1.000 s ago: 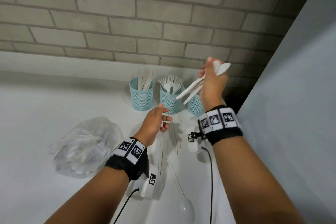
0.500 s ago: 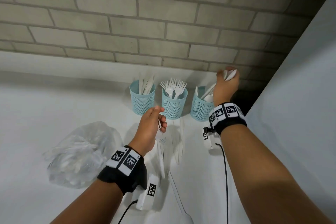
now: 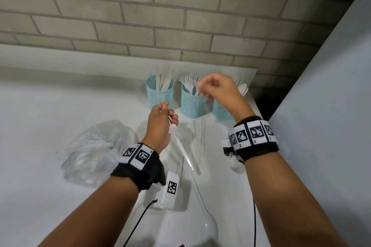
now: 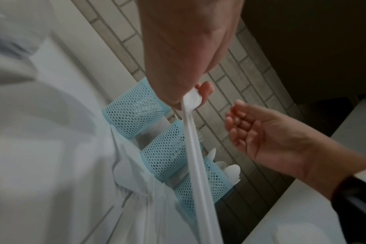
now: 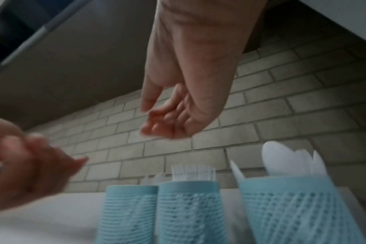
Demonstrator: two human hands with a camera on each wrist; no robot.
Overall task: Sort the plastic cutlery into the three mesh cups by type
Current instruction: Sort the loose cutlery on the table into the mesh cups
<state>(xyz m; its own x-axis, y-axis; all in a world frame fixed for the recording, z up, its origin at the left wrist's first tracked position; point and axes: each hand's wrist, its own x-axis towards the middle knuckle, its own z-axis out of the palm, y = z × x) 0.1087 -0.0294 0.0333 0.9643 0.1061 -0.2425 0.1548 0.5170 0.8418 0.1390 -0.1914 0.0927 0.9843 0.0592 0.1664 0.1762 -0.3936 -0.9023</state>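
Counter (image 3: pixel 50 106) white, brick wall (image 3: pixel 140 16) behind, perhaps tiled.

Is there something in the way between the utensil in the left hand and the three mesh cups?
Nothing visible does. The left hand holds the utensil just in front of the mesh cups; the empty right hand hovers above them.

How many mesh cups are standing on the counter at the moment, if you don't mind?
3, in a row by the brick wall: the left cup with knives, the middle cup with forks, the right cup with spoons, partly hidden behind the right hand.
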